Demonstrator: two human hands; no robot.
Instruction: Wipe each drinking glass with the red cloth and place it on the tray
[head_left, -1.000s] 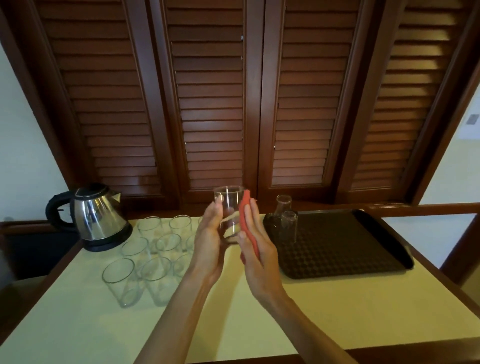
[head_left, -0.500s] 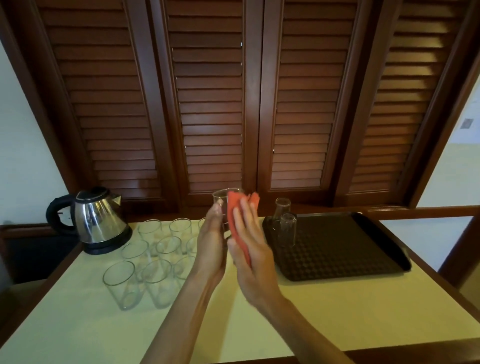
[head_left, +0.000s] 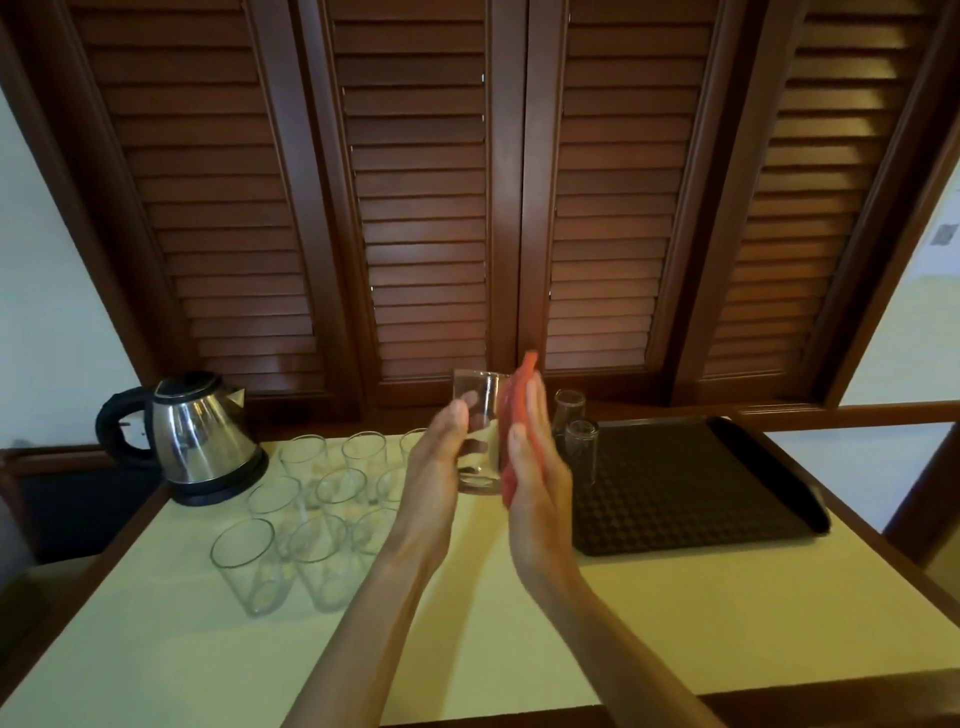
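Since 0.5 s ago the red cloth has been turned edge-on against the glass's right side, no longer draped over its front. The right hand, fingers straight, presses the cloth flat to the drinking glass, which is gripped upright by the left hand, above the counter mid-front. Unwiped glasses stand clustered at left. Two wiped glasses sit inverted in the tray's far-left corner. A kettle is seen at far left.
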